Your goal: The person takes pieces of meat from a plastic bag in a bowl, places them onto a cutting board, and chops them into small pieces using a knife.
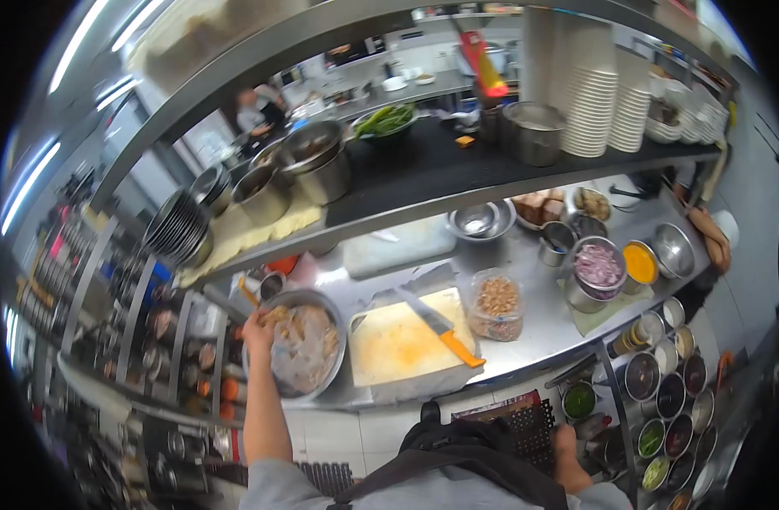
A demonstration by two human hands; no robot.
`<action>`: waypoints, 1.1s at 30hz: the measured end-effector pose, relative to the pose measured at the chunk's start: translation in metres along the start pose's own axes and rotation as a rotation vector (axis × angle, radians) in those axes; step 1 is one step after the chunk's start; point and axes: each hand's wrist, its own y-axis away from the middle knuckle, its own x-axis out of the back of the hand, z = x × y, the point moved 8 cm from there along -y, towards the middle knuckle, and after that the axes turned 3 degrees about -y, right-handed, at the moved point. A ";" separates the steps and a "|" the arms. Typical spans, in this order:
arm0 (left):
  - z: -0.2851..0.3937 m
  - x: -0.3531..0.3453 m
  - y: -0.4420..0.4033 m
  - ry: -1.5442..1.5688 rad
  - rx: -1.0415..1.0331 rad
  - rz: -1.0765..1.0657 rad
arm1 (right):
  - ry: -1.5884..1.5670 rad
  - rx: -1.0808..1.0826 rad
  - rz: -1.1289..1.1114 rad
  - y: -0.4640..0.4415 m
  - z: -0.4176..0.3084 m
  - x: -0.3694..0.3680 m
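Observation:
My left hand [258, 330] is at the left rim of a large metal bowl [341, 361]. Its fingers are closed on a tan piece of food [279, 315], which looks like meat. More pale pieces lie in cloudy liquid in the bowl. A yellow-stained cutting board [389, 344] lies to the right on a wrap or cloth. Across that board rests a knife [432, 320] with an orange handle. Beside it stands a clear tub [496, 304] of chopped tan food. My right hand [564, 438] hangs low at my side, away from the counter, its fingers not clearly visible.
A pot of chopped purple onion [599, 265] and a container of orange-yellow food [640, 262] stand right. Another person's arm [710, 238] is at the counter's right end. Overhead, a shelf [423, 183] carries pots and stacked bowls. Several sauce containers [671, 396] fill the lower right rack.

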 end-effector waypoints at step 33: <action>0.090 -0.246 0.148 0.081 -0.508 -0.701 | -0.112 0.838 0.302 -0.057 -0.437 0.093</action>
